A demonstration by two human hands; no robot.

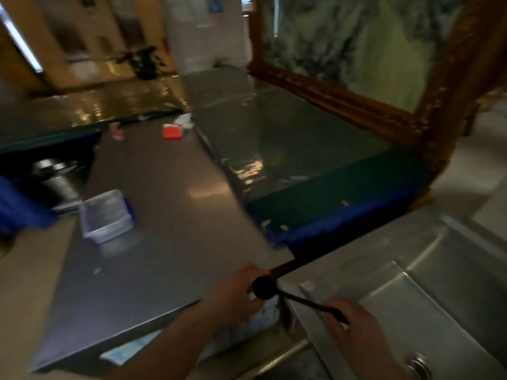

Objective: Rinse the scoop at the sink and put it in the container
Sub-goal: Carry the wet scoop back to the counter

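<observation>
The scoop [265,287] is a small black one with a thin handle, held in the near middle of the view just left of the sink [428,305]. The right hand [359,329] is closed around the end of its handle, with the dark bowl pointing left and away. The left hand [236,294] sits right beside the bowl, fingers curled over something pale and crinkly at the bench edge — the blur hides what it is, and I cannot tell whether that hand is gripping it or only resting there.

The steel sink fills the near right corner, and no running water shows. Whether the scoop is wet is not readable either. Since the bowl points away from the basin and toward the bench [153,242], my judgement is that rinsing is probably over and the carry has begun.

A clear lidless container [105,215] with a blue rim stands on the bench to the left and farther off, well apart from the scoop. If that is the target — it looks the likeliest — the whole placing step is left.
</observation>
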